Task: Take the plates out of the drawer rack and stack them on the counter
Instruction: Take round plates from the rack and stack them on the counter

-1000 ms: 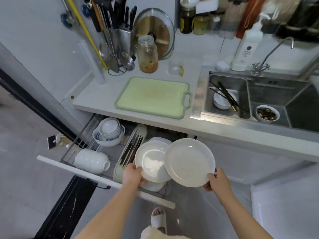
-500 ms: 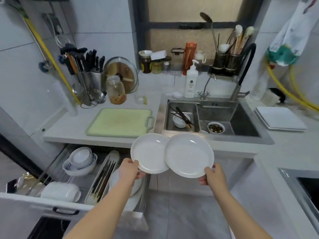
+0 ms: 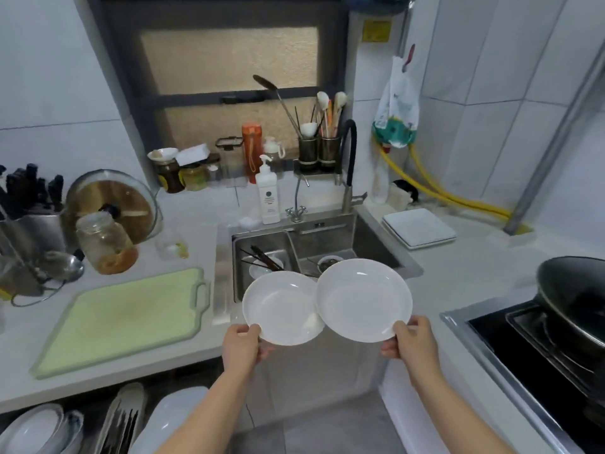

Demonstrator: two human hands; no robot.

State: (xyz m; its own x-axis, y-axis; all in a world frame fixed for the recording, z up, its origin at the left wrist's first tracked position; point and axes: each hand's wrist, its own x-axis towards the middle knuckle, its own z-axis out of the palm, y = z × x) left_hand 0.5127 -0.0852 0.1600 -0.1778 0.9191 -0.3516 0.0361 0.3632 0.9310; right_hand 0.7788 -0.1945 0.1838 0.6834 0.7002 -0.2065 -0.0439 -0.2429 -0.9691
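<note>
Counter: the white counter (image 3: 465, 280) runs round the sink (image 3: 327, 244).
Drawer rack: the drawer rack (image 3: 98, 424) is open at lower left, one plate (partly cut off) lying in it.
Plates: two round white ones held above the sink's front edge, rims overlapping.
Left plate (image 3: 281, 308): left hand (image 3: 242, 347) pinches its near rim.
Right plate (image 3: 363, 299): right hand (image 3: 412, 344) pinches its near rim.

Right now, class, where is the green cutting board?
In the head view the green cutting board lies flat on the counter, left of the sink and in front of the glass jar.
</note>
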